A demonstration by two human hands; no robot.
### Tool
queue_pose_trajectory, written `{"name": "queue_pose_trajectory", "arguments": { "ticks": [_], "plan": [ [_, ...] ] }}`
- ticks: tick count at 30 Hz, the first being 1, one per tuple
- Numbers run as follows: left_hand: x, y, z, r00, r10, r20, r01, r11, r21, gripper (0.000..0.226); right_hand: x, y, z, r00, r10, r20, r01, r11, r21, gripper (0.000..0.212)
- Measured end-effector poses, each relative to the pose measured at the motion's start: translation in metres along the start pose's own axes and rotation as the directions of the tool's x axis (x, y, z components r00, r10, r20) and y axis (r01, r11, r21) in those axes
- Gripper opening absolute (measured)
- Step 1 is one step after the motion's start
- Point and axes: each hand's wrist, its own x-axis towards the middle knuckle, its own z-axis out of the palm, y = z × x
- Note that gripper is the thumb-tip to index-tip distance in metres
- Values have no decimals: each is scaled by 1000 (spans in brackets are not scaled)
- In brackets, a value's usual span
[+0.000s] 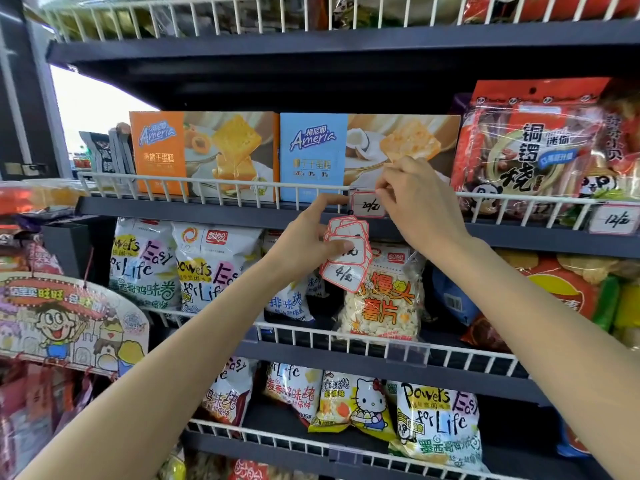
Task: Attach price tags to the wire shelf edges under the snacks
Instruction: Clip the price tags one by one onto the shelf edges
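A red-bordered price tag (367,205) with handwriting sits against the white wire shelf edge (221,187), under the blue Ameria box (311,157). My right hand (415,202) pinches that tag's right side at the wire. My left hand (308,240) holds a fanned stack of several similar price tags (346,258) just below, and its forefinger touches the mounted tag's left edge. Another tag (614,220) hangs on the same wire at the far right.
An orange Ameria box (204,154) stands left of the blue one, and red snack bags (530,147) to the right. Lower wire shelves hold white snack bags (180,268) and a clear plastic tag holder (408,353). A cartoon display card (69,320) sticks out at the left.
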Motion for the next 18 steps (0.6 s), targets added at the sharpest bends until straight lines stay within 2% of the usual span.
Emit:
{"name": "queue_pose_trajectory", "arguments": {
  "ticks": [5,10,14,18],
  "plan": [
    [-1,3,0,1000,14,4,-14,1000,7,53,-5,-2,1,998,-53,-37,50,996,-79,26],
    [0,5,-2,1000,8,2,-8,1000,29,54,-9,-1,5,989,-122,-84,103,973,-205,5],
    [1,7,-3,1000,11,-2,-11,999,35,56,-14,-3,4,985,-164,-47,145,950,-276,18],
    [2,8,-3,1000,10,-6,-10,1000,29,57,-19,-2,5,978,-198,-70,168,939,-301,31]
  ]
}}
